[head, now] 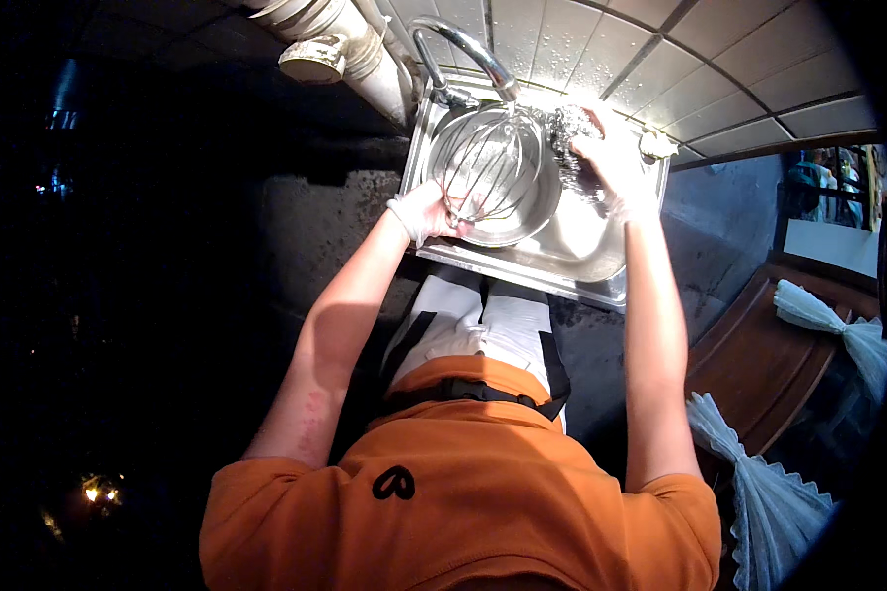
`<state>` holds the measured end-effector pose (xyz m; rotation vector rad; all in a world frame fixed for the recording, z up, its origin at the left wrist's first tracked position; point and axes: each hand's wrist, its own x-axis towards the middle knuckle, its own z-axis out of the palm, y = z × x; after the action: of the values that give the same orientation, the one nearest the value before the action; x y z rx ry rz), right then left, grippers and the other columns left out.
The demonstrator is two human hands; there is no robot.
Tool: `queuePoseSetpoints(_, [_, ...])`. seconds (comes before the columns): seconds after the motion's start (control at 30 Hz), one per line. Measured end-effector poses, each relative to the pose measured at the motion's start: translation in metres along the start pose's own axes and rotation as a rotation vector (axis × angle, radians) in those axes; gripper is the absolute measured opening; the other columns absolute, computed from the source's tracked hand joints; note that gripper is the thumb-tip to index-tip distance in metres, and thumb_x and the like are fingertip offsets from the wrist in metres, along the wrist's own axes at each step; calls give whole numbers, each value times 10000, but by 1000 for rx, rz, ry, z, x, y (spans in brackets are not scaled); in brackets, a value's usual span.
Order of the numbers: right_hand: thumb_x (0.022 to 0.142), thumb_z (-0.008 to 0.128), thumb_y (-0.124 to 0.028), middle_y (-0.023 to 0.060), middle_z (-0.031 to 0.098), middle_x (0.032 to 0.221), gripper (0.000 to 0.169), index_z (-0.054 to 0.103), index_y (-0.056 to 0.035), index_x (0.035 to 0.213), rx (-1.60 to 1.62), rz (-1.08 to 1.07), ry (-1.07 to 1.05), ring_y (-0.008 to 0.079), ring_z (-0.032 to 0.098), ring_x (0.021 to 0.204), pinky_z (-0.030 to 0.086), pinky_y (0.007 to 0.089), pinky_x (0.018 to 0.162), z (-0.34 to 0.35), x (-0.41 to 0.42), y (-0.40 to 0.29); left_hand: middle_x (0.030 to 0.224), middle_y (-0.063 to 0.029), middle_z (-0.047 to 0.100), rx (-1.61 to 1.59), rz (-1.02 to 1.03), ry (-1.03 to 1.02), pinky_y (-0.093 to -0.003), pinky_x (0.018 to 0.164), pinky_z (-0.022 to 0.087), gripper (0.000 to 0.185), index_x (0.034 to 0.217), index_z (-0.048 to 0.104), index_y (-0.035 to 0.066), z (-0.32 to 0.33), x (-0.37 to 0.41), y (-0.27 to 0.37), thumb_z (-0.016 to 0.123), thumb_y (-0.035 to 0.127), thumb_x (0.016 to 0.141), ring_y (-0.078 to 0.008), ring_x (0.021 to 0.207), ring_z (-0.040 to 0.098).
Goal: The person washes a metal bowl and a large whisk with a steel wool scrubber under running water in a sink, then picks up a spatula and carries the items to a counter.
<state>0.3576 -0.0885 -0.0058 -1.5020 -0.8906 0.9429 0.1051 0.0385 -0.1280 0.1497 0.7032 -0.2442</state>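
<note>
My left hand (443, 212), in a thin clear glove, grips a large wire balloon whisk (491, 166) by its lower end. The whisk's wires lie over a round metal bowl (536, 221) in the stainless steel sink (606, 270). Above the whisk is the mouth of a chrome faucet (506, 85), and water seems to fall onto the wires. To the right of the bowl, my right hand (610, 159) holds a metal scouring pad (573, 148); strong glare washes out part of this hand.
A tiled wall (636, 66) with water drops rises behind the sink. A crumpled pale item (658, 145) lies at the sink's right rear corner. White drain pipes (362, 59) stand at the left rear. Brown wooden furniture (769, 354) with tied pale curtains (776, 502) is at the right.
</note>
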Motion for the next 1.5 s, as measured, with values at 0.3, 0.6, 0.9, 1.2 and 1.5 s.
queuePoseSetpoints(0.3, [737, 565, -49, 167, 530, 1083, 483, 439, -14, 1202, -197, -285, 707, 240, 523, 1011, 387, 318, 912, 47, -36, -2, 970, -54, 636, 149, 250, 212, -384, 683, 509, 279, 1089, 567, 59, 20, 11, -3, 467, 235, 896, -180, 864, 611])
queuePoseSetpoints(0.6, [771, 554, -64, 150, 561, 1041, 385, 480, 12, 1141, -335, -187, 355, 240, 540, 967, 389, 314, 907, -5, 3, 80, 892, 7, 621, 486, 461, 335, -268, 684, 476, 178, 987, 594, 84, 39, -16, -10, 625, 141, 821, -77, 774, 577])
queuePoseSetpoints(0.9, [748, 567, -99, 197, 578, 1019, 397, 498, 35, 1116, -377, -2, 527, 300, 542, 964, 406, 350, 881, 1, 11, 103, 1095, -106, 588, 464, 517, 170, -275, 925, 429, 301, 1112, 533, -32, 24, -23, -2, 581, 50, 826, -180, 1029, 565])
queuePoseSetpoints(1.2, [767, 534, -91, 179, 550, 1039, 379, 490, 9, 1129, -241, -79, 662, 280, 539, 924, 415, 349, 855, -22, 15, 57, 992, -75, 613, 736, 461, 328, -241, 843, 460, 335, 1110, 519, -26, -22, -43, 7, 591, -26, 782, -145, 934, 582])
queuePoseSetpoints(1.5, [744, 586, -81, 89, 553, 1020, 455, 479, -18, 1182, 277, 3, 330, 174, 525, 916, 423, 287, 825, -2, -19, 28, 1001, -55, 603, 521, 689, 379, -262, 839, 445, 285, 1044, 560, 10, 6, -37, 15, 644, 11, 771, -141, 945, 571])
